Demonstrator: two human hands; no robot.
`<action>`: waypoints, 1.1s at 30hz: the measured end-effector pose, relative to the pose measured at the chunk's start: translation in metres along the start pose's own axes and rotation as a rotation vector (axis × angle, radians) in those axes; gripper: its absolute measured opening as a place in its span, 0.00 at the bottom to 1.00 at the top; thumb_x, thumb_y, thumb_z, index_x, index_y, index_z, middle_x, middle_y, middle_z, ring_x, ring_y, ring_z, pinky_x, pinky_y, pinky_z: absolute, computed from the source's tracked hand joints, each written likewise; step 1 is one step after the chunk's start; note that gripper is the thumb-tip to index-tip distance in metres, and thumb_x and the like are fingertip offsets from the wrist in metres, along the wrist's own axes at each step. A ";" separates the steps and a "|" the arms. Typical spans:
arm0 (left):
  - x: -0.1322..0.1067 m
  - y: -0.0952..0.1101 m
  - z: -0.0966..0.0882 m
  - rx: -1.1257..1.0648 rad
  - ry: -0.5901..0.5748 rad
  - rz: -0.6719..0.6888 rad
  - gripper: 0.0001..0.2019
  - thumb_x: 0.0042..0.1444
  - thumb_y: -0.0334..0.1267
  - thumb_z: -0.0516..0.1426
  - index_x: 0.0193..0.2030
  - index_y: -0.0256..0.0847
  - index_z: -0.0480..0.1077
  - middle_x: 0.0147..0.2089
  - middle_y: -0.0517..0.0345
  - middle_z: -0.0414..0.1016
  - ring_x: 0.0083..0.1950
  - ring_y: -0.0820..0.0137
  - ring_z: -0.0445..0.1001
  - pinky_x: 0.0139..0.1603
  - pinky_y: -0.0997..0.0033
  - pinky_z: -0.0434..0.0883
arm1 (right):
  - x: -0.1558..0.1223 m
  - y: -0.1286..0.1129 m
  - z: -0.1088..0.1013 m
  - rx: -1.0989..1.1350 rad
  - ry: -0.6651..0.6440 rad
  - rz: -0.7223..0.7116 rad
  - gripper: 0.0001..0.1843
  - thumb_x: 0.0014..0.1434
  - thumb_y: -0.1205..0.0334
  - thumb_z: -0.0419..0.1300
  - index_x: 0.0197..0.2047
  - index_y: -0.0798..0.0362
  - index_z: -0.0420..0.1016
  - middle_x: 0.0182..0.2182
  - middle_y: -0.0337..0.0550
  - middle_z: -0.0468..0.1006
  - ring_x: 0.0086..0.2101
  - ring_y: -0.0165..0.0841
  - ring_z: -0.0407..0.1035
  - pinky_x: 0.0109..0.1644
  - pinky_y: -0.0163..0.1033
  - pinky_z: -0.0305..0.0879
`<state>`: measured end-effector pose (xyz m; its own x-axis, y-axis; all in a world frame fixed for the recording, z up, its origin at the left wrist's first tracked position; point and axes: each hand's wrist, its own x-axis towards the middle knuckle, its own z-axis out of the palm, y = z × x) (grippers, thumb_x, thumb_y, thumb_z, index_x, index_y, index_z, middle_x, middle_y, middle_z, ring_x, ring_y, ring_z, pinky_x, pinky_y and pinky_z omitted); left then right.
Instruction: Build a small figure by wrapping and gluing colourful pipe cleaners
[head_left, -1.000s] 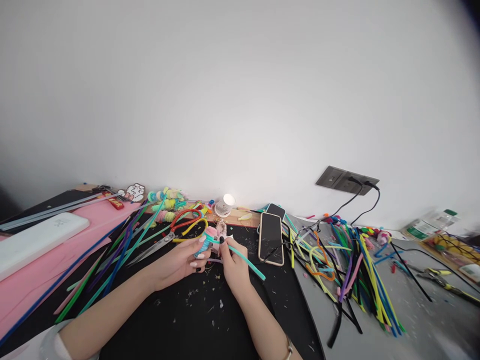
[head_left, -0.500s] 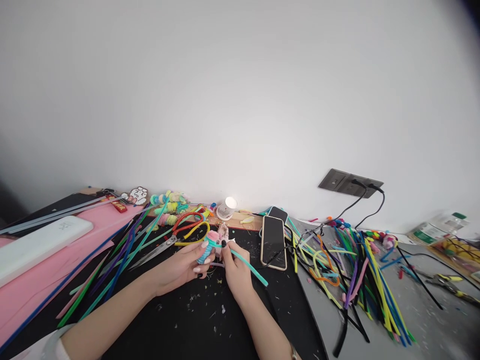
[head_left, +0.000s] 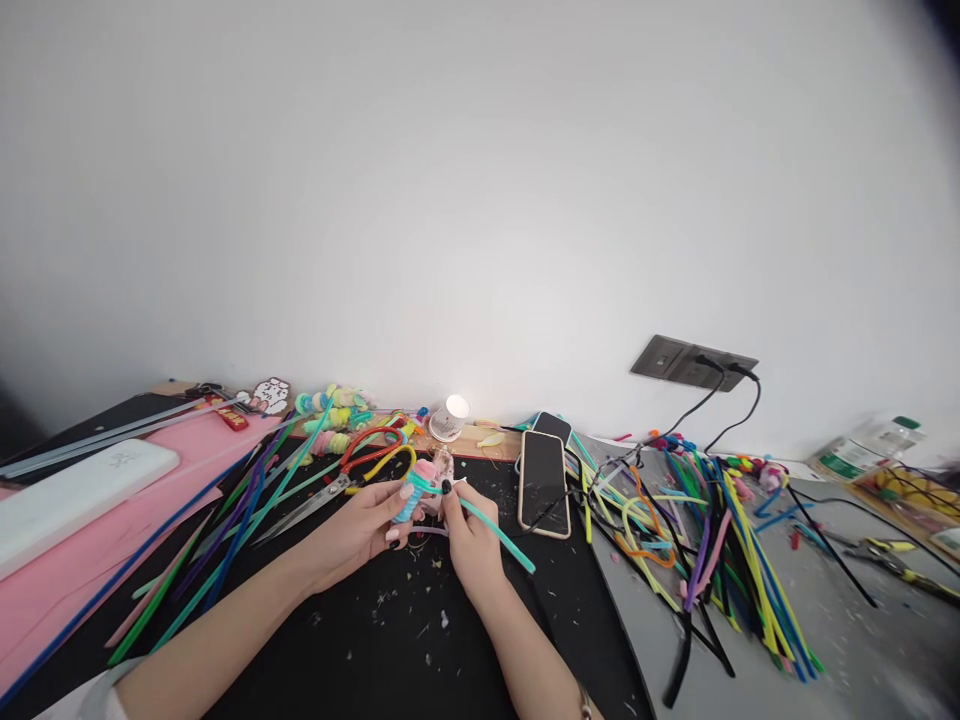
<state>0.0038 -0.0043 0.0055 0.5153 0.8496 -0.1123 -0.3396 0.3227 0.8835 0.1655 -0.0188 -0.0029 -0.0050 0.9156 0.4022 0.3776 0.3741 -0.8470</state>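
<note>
My left hand (head_left: pixel 367 530) is closed around a small coil of wound pipe cleaner (head_left: pixel 407 506), light blue along its side with pink at the top. A teal pipe cleaner (head_left: pixel 501 540) runs from the top of the coil through the pinched fingers of my right hand (head_left: pixel 471 540), its loose end sticking out to the lower right. Just behind the hands is a small pale pink object (head_left: pixel 444 462), partly hidden. Scissors with red and yellow handles (head_left: pixel 375 458) lie beyond my left hand, blades pointing to the lower left.
Two phones (head_left: pixel 544 485) lie right of my hands, near a white paper cup (head_left: pixel 450 418) by the wall. Pipe cleaners (head_left: pixel 750 560) spread over the right side, with pliers (head_left: pixel 892 560) farther off. Left are more pipe cleaners (head_left: pixel 225 540) and a white case (head_left: pixel 90 500) on pink sheets.
The coil and teal pipe cleaner stay in my hands in nearly the same pose. The whole view has shifted slightly, with the background appearing a little farther left.
</note>
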 end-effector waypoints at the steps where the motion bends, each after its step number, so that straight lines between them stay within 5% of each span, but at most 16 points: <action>1: 0.000 0.000 -0.001 0.002 0.001 -0.003 0.13 0.57 0.47 0.58 0.33 0.37 0.71 0.31 0.60 0.66 0.24 0.80 0.54 0.28 0.76 0.59 | 0.000 0.000 0.000 0.003 0.000 0.000 0.20 0.64 0.57 0.47 0.21 0.52 0.59 0.18 0.35 0.61 0.22 0.29 0.56 0.27 0.34 0.51; 10: 0.000 -0.003 -0.002 -0.024 -0.067 -0.016 0.11 0.60 0.45 0.55 0.37 0.39 0.71 0.33 0.60 0.66 0.27 0.78 0.59 0.30 0.75 0.60 | 0.000 0.005 0.000 0.007 0.003 0.000 0.20 0.64 0.56 0.47 0.21 0.52 0.59 0.18 0.34 0.60 0.22 0.29 0.54 0.27 0.34 0.50; 33: 0.002 -0.009 -0.002 -0.028 0.024 0.033 0.12 0.61 0.47 0.54 0.35 0.39 0.67 0.32 0.63 0.60 0.24 0.79 0.50 0.29 0.76 0.58 | -0.001 -0.002 0.000 0.041 0.008 0.019 0.20 0.64 0.55 0.48 0.21 0.52 0.61 0.17 0.34 0.60 0.21 0.28 0.55 0.27 0.34 0.51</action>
<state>0.0062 -0.0041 -0.0036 0.4849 0.8694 -0.0944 -0.3779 0.3056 0.8739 0.1649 -0.0206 -0.0012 0.0091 0.9213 0.3887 0.3390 0.3629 -0.8680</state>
